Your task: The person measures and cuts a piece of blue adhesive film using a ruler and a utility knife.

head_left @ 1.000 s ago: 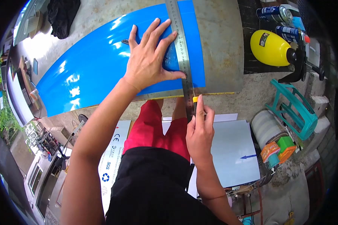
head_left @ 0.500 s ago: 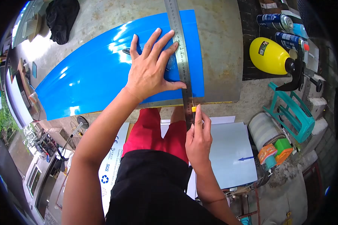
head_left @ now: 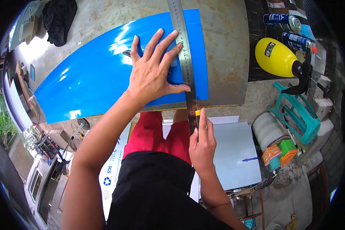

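A glossy blue sheet (head_left: 92, 73) lies on the metal-topped table, with a long steel ruler (head_left: 186, 61) across it near its right end. My left hand (head_left: 149, 73) is spread flat on the sheet. Its thumb and fingertips press against the ruler's left edge and face. Below the table's near edge, my right hand (head_left: 204, 147) is closed around a yellow utility knife (head_left: 197, 113), index finger stretched along it. The knife's tip is beside the ruler's right edge, near the sheet's lower border; most of its handle is hidden in my fingers.
On the right are a yellow spray bottle (head_left: 275, 57), blue spray cans (head_left: 281, 23) and a teal plastic stool (head_left: 295, 111). A black cloth (head_left: 59, 21) lies at the table's far left. A pale panel with a blue arrow (head_left: 234, 153) rests below the table.
The whole view has shifted very slightly. Both hands, the ruler and the knife keep nearly the same positions on and beside the sheet.
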`<action>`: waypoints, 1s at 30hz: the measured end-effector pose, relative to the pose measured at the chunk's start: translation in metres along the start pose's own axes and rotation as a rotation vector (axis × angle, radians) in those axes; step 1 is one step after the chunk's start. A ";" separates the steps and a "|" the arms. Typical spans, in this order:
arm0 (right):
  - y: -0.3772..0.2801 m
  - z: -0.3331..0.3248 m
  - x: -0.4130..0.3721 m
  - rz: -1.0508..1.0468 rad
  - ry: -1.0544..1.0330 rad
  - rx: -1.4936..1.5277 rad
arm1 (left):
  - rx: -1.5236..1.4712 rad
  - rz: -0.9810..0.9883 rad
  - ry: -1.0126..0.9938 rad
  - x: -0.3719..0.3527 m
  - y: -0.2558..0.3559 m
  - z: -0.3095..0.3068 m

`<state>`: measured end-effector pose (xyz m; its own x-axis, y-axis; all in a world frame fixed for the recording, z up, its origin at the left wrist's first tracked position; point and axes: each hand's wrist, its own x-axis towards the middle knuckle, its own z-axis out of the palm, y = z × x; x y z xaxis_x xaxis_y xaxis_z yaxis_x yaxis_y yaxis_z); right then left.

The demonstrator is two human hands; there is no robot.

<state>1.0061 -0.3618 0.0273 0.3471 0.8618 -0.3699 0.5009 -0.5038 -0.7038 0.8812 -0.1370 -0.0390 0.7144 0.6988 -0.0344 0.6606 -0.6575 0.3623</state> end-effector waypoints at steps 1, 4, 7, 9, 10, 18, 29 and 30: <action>0.000 0.000 0.000 -0.009 0.001 -0.004 | -0.004 -0.003 -0.003 0.000 0.000 0.000; -0.001 0.000 -0.001 0.009 -0.010 -0.010 | -0.004 -0.004 -0.013 0.000 0.000 -0.001; -0.002 0.000 0.000 0.002 -0.006 -0.019 | -0.016 -0.006 -0.008 0.001 0.000 -0.001; -0.001 -0.001 0.000 0.000 -0.009 -0.021 | -0.011 -0.010 -0.026 0.001 0.000 -0.002; -0.001 -0.001 0.000 0.001 -0.013 -0.023 | -0.009 -0.011 -0.023 0.001 0.000 -0.002; -0.001 -0.003 0.001 -0.001 -0.019 -0.013 | 0.014 -0.004 -0.027 0.000 0.000 -0.002; -0.004 -0.006 0.002 0.022 -0.059 -0.031 | 0.017 -0.005 -0.032 0.001 0.001 -0.003; -0.002 -0.005 0.002 0.008 -0.042 -0.024 | 0.017 -0.004 -0.033 0.001 0.001 -0.003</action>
<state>1.0097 -0.3589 0.0311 0.3179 0.8590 -0.4013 0.5170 -0.5119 -0.6860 0.8818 -0.1362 -0.0357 0.7188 0.6919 -0.0671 0.6673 -0.6597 0.3458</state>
